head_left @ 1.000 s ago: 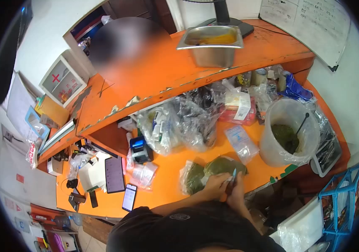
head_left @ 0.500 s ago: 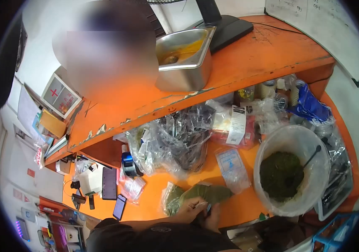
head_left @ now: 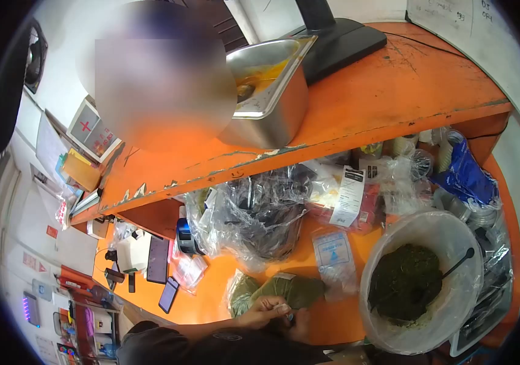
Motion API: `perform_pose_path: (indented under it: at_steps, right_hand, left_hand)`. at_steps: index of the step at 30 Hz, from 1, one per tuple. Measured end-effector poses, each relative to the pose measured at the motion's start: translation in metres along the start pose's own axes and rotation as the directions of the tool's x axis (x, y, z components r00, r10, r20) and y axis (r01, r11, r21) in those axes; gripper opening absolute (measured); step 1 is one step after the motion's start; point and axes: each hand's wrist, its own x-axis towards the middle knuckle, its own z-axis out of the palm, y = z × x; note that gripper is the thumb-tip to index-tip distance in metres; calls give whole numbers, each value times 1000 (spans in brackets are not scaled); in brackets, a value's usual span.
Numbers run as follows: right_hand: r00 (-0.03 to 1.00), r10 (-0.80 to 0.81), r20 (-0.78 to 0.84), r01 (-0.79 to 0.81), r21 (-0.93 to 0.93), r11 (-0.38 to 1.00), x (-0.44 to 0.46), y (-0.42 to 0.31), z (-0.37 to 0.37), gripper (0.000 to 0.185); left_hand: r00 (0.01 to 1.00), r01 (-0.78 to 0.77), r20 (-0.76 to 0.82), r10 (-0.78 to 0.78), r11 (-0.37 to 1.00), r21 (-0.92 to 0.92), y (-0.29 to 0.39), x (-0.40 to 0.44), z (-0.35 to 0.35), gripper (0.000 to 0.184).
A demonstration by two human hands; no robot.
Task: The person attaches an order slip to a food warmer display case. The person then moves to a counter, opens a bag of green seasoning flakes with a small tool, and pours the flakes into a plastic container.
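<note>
Green bags (head_left: 296,291): two soft, rounded plastic pouches packed with green filling, lying left of the tub (head_left: 468,307).
Hands: left hand (head_left: 266,311) and right hand (head_left: 299,324) together, fingers curled about a small pale item (head_left: 290,316); whose grip, cannot tell. The left hides part of one bag.
Tub: round, translucent, holding grainy dark-green paste (head_left: 406,280) and a black utensil (head_left: 459,263).
Packet (head_left: 335,255): flat, blue-printed, just left of the tub.
Steel pan (head_left: 281,125): smooth-walled, beyond the tub, leftward.

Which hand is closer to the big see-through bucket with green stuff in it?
The right. The right hand is on the side toward the bucket, not touching it. The left hand is farther away, by the plump green bag.
</note>
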Motion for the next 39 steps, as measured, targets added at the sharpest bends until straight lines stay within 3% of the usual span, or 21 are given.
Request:
perform_pose_path:
  at_steps: [5, 7, 9, 10, 12, 14, 16, 17, 18, 20, 22, 24, 25, 27, 30, 35, 36, 39]
  right_hand:
    - [983, 177, -50, -164, 205, 965, -25, 62, 35, 5]
    - [940, 342, 3, -285, 561, 777, -27, 55, 39, 17]
    - [863, 454, 222, -330, 928, 175, -16, 31, 35, 43]
    - [878, 439, 189, -283, 946, 158, -10, 23, 36, 38]
    - [894, 434, 114, -181, 977, 114, -2, 4, 41, 28]
    - [873, 450, 189, -232, 972, 41, 4, 3, 41, 40]
    - [882, 388, 268, -347, 926, 147, 16, -9, 26, 41]
    - [864, 432, 260, -363, 915, 175, 20, -23, 21, 39]
    - [846, 471, 249, -377, 905, 198, 21, -34, 18, 38]
    - [905, 378, 193, -367, 805, 466, 11, -30, 7, 30]
    - [881, 463, 94, -442, 512, 736, -6, -36, -3, 27]
    - [900, 435, 28, -436, 60, 898, -28, -39, -22, 25]
    - [926, 377, 35, -361, -215, 907, -42, -39, -34, 25]
    - [884, 431, -181, -466, -262, 845, -67, -35, -46, 26]
    - [824, 421, -378, -565, -506, 652, -88, -18, -43, 24]
    - [824, 352, -443, -556, -515, 653, -78, 14, 18, 22]
    - [821, 332, -465, -558, -527, 641, -77, 19, 27, 22]
    - [770, 38, -637, -510, -579, 636, -79, 37, 28, 19]
  left_hand:
    - [1000, 24, 4, -24, 999, -43, 9, -3, 2, 21]
    - [999, 39, 1, -39, 994, -99, 6, -6, -2, 19]
    - [1000, -6, -25, 2, 985, -170, 10, -9, 3, 17]
    - [999, -26, -37, 19, 978, -207, 14, -10, 5, 16]
    - [994, -80, -82, 73, 993, -83, 18, -13, 2, 15]
    - [990, -114, -86, 111, 993, -32, 13, -13, -9, 14]
    - [985, -171, -46, 167, 979, -112, 8, -9, -11, 12]
    - [980, -200, -25, 198, 965, -173, 16, -7, -6, 10]
    - [973, -232, -33, 230, 970, -68, 16, -3, -10, 7]
    - [954, -300, 27, 298, 948, 110, 20, 0, -14, 5]
    - [925, -377, 145, 351, 896, 235, 30, -6, -13, 5]
    - [902, -427, 81, 424, 850, 310, 28, 1, -22, 5]
    - [883, -453, 49, 467, 821, 346, 26, 5, -26, 6]
    - [856, -492, 88, 510, 751, 441, 34, 3, -24, 6]
    - [789, -556, 80, 609, 654, 513, 32, 3, -22, 6]
    - [641, -640, 103, 760, 456, 618, 40, 3, -17, 9]
    - [669, -632, 111, 735, 483, 606, 42, -1, -13, 12]
    - [744, -600, 201, 638, 503, 622, 37, -6, -13, 11]
